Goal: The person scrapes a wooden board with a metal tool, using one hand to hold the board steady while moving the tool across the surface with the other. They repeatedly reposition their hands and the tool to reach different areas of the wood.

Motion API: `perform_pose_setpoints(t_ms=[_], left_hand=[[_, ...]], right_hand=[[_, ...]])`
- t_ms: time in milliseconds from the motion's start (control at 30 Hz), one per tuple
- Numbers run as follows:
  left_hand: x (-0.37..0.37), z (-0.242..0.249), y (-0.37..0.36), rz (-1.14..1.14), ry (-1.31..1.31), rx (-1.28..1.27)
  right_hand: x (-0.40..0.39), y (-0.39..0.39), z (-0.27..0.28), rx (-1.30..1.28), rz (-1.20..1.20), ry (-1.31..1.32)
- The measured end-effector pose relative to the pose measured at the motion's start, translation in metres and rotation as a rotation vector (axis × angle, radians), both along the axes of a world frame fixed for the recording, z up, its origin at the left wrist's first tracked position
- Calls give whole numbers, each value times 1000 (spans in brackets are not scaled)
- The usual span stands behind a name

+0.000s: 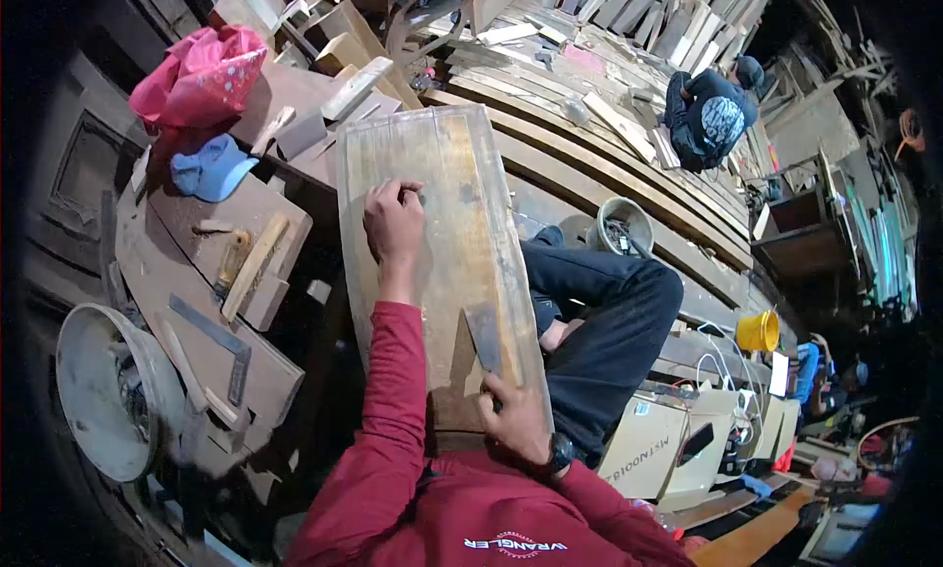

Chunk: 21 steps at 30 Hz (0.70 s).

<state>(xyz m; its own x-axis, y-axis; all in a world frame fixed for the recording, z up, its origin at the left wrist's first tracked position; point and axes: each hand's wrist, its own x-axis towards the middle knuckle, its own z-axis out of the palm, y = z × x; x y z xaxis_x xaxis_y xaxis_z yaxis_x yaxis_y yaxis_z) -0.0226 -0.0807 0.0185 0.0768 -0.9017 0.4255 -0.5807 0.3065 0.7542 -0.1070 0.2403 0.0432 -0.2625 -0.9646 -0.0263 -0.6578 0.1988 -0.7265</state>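
Observation:
A long wooden board (442,243), its surface worn and streaked, lies in front of me and reaches to my waist. My right hand (518,422), with a watch on the wrist, grips a putty knife (482,337). Its wide grey blade points away from me over the near right part of the board and casts a dark shadow there. Farther up, my left hand (395,218) is closed, fingers curled, over the board's left half; what it holds, if anything, is hidden.
Left, a bench carries a metal square (236,356), a wood strip (255,267), a blue cap (209,169) and a pink bag (201,76). A white bucket (83,390) stands lower left. A grey bucket (624,218) is beyond my bent knee. Another person (712,115) crouches far right.

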Motion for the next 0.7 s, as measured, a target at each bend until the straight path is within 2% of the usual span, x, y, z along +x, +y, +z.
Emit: perform_pose_setpoints(t_ms=[100,300,333,433,500,700], left_hand=[[-1,-3,-1,7,5,-1],[7,-5,-6,-56,-5,82],[13,-7,-7,-130,-2,55],[31,6,-2,-329,9,22],[39,10,3,-367,-1,55],[45,-3,-1,-357,231,203]], right_hand=[[-2,8,-3,4,52,12],[-5,-42,2,-53,68,6],[-8,-41,-21,-149,82,27],[-14,-36,-21,-121,106,-3],[-15,-33,-29,-181,123,-49],[-24,-32,-25,-219,166,-96]])
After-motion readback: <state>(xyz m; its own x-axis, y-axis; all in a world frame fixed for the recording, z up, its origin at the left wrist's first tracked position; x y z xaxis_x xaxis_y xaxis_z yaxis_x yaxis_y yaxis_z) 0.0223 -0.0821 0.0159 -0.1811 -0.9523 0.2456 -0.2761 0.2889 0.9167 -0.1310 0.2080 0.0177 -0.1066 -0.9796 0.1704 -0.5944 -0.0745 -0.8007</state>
